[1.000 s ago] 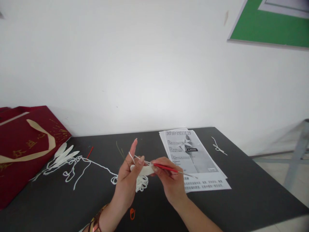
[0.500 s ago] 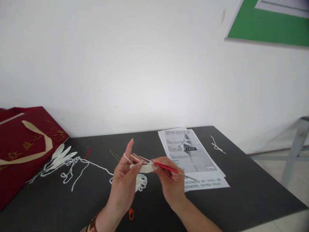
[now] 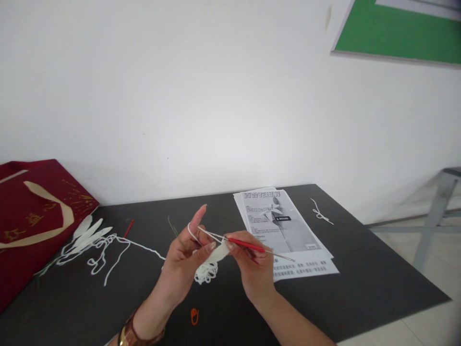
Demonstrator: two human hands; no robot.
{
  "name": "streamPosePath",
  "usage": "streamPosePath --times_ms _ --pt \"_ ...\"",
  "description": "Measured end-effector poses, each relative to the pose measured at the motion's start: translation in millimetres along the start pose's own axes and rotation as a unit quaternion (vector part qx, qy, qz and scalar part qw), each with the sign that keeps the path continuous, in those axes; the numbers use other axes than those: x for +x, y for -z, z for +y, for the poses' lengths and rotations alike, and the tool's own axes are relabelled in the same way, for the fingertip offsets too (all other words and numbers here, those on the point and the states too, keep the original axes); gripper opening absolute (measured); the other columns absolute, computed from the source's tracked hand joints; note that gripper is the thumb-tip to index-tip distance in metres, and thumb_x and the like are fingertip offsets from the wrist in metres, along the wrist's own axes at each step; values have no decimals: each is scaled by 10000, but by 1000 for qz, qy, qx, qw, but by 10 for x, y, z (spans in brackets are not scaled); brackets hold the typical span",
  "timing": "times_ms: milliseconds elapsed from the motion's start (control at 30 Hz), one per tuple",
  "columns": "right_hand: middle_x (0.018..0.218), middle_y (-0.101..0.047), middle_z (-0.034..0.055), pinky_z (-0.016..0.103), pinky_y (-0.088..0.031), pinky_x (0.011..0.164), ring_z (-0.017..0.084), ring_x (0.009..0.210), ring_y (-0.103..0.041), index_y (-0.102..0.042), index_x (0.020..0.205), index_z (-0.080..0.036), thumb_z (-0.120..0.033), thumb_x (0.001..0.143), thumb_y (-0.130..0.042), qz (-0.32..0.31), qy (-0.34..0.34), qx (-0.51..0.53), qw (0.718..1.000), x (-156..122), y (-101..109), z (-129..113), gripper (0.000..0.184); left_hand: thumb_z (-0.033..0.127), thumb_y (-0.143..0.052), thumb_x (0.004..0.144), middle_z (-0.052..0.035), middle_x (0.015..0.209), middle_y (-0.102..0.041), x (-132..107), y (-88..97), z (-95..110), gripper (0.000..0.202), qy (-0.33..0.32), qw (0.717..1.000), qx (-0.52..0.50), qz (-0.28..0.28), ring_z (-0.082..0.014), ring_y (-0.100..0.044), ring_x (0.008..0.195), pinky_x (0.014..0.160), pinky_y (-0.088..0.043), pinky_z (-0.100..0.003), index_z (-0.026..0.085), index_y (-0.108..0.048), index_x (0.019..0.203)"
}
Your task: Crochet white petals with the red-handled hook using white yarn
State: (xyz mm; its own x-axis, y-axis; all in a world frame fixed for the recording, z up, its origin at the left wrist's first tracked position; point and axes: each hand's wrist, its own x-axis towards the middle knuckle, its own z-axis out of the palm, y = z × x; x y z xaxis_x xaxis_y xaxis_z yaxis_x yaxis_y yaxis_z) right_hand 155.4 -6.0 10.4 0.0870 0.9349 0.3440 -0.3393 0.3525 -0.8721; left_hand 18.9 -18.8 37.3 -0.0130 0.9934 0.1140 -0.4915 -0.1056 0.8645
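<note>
My left hand [image 3: 187, 262] pinches a small white crochet piece [image 3: 218, 253] between thumb and fingers. Its index finger points up, with white yarn [image 3: 206, 231] looped around it and running taut to the work. A crochet hook with a red handle [image 3: 248, 245] is gripped in my right hand [image 3: 256, 269], its working tip at the edge of the crochet piece. The metal rear end of the hook sticks out to the right. Behind my left hand lies a loose bundle of white yarn [image 3: 206, 273], partly hidden.
Printed sheets [image 3: 288, 230] lie at the right. A dark red bag [image 3: 32, 226] stands at the left beside white crocheted petals [image 3: 88, 235] and a thin red tool [image 3: 128, 228]. An orange stitch marker [image 3: 194, 316] is near me. A white yarn scrap [image 3: 321, 214] rests far right on the black table [image 3: 306, 307].
My left hand has tilted to the right and the crochet piece is angled more steeply. The hook's tip has drawn back to the work's edge. The whole view has shifted slightly.
</note>
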Motion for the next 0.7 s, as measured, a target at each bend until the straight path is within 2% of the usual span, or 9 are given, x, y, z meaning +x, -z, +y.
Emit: streamPosePath --times_ms 100,200,400,500,600,700 --pt "784 -728 13 236 -528 618 149 707 -658 -768 819 -259 -118 759 -720 0 -2 -3 1000 0 2 1 161 130 -739 747 48 658 -533 36 73 47 623 24 999 25 -24 -96 -508 628 603 -409 -220 314 -562 1316" --pt "787 -730 21 247 -532 613 159 710 -662 -769 819 -254 -124 755 -723 -1 1 -8 1000 -1 3 8 151 133 -760 729 52 661 -527 62 136 103 662 47 996 59 -36 -92 -505 612 567 -388 -213 319 -548 1328" --pt "778 -729 34 269 -541 596 172 689 -661 -769 812 -245 -141 753 -726 -3 19 -19 1000 -10 -7 4 127 120 -801 666 60 568 -534 89 191 188 836 87 990 102 -48 -92 -465 552 523 -350 -208 223 -445 1415" --pt "788 -730 39 276 -542 594 180 698 -665 -769 816 -248 -150 756 -728 -6 27 -19 999 -8 -10 3 123 118 -792 679 58 562 -548 90 207 209 924 100 986 105 -81 -104 -463 553 521 -340 -216 239 -333 1472" --pt "795 -733 33 267 -540 604 176 712 -668 -770 819 -259 -135 755 -728 2 33 -19 999 6 4 8 145 159 -733 761 38 627 -582 82 196 205 873 92 985 107 -101 -111 -473 565 532 -347 -228 281 -271 1491" --pt "794 -730 29 259 -537 599 174 714 -667 -770 832 -260 -129 758 -725 12 39 -24 999 24 27 12 157 189 -698 804 -8 795 -641 63 135 163 750 79 988 104 -79 -134 -540 681 622 -405 -255 295 -351 1460"
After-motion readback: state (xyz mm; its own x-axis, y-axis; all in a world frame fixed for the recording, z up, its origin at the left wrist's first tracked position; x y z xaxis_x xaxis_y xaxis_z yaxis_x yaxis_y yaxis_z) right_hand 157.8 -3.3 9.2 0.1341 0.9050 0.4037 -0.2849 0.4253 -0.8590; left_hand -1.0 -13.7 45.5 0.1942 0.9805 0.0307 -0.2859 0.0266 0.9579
